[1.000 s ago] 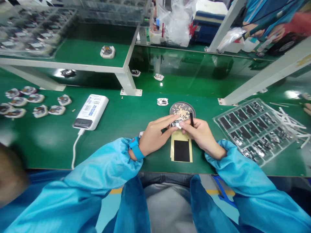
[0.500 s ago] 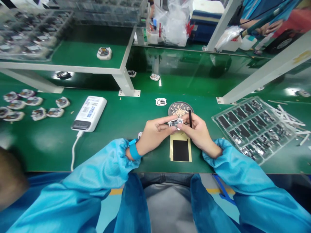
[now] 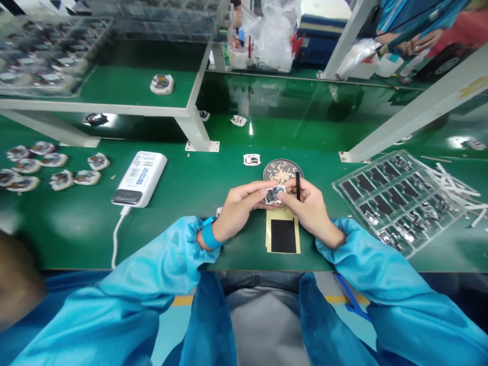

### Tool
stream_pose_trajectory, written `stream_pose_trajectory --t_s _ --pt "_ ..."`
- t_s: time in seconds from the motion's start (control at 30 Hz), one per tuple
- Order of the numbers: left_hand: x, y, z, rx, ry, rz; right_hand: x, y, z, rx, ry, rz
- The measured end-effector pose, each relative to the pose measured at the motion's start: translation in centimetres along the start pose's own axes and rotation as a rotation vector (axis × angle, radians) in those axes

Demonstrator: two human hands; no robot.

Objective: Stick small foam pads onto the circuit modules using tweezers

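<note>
Left hand (image 3: 233, 208) pinched nearly closed on left end of small white-rimmed part (image 3: 273, 194). Right hand (image 3: 310, 206) nearly closed too, thumb on part's right end; black strip (image 3: 298, 185) stands up by its fingers, grip on strip hard to see. Part just on near side of round dish (image 3: 293, 165). To do well: hold rim lightly, part steady, thumb soft, strip clear of dish's loose bits (image 3: 282, 175).
</note>
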State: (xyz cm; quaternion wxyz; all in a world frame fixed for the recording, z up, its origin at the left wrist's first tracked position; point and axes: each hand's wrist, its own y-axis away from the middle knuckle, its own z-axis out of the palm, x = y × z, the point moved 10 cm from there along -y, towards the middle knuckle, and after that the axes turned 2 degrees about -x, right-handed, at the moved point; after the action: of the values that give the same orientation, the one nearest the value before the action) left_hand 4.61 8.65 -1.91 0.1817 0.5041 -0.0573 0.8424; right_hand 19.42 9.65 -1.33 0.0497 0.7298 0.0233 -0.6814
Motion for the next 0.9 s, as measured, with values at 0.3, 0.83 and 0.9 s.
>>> stream_pose_trajectory --t_s 0.3,0.83,0.9 --pt "1.5 0.5 0.7 -0.015 -0.237 0.174 -0.2 0.5 1.7 -0.129 -0.023 -0.005" --pt "-0.3 0.3 0.7 -0.049 0.070 -0.085 -8.5 2.4 -3.8 0.144 0.090 -0.581" --pt "-0.3 0.3 0.7 -0.046 0.072 -0.098 -9.0 2.6 -3.4 0.065 0.050 -0.606"
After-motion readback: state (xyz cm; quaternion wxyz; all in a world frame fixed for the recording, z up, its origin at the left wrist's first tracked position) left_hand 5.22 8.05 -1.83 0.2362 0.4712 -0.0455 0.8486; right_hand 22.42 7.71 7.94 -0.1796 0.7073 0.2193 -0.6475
